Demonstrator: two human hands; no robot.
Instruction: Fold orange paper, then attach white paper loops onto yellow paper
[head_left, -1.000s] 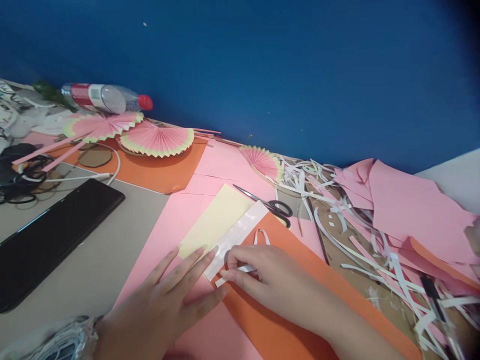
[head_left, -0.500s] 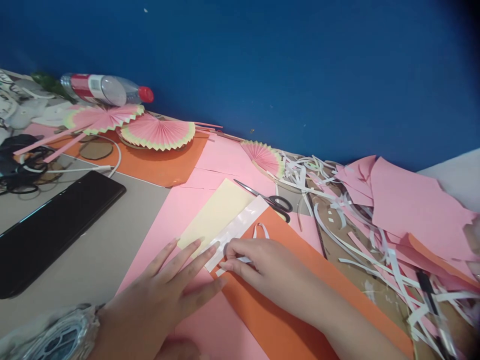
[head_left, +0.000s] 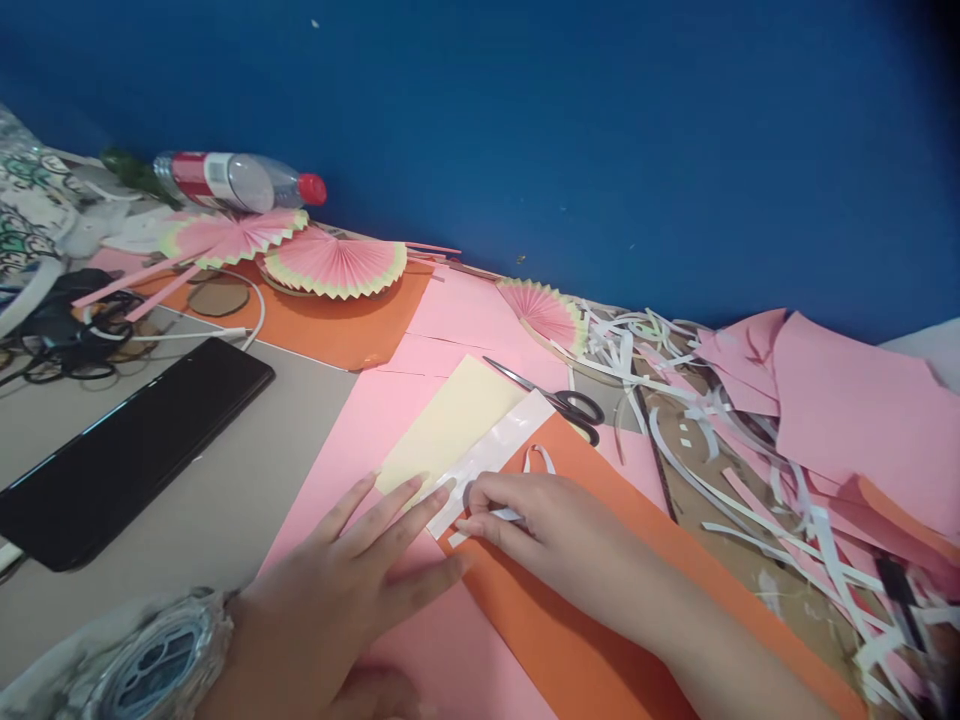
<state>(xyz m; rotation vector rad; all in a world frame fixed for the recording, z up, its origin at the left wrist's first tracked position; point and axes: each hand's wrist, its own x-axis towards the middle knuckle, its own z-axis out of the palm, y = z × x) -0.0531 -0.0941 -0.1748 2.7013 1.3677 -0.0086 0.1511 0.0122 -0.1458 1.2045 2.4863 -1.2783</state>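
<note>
My left hand (head_left: 352,580) lies palm down with its fingers spread, across the pink paper (head_left: 307,525) and the lower end of a pale yellow strip of paper (head_left: 457,415). Its fingertips touch a glossy white tape band (head_left: 495,440) along the edge of an orange sheet (head_left: 585,500). My right hand (head_left: 525,515) is closed in a pinch at the lower end of that band; what sits between thumb and finger is hidden. A thin white strip (head_left: 541,458) curls out above the right hand, and a short white end shows below its thumb. Scissors (head_left: 551,395) lie just past the band.
A black phone (head_left: 135,450) and a white cable (head_left: 180,335) lie on the left. Pleated pink paper fans (head_left: 337,265) and a plastic bottle (head_left: 240,182) are by the blue wall (head_left: 525,130). On the right are cardboard (head_left: 697,480), white strips (head_left: 832,540) and pink scraps (head_left: 862,410).
The whole view has shifted, so everything appears slightly farther right. Both hands keep nearly the same place on the papers, the right still pinching at the tape band.
</note>
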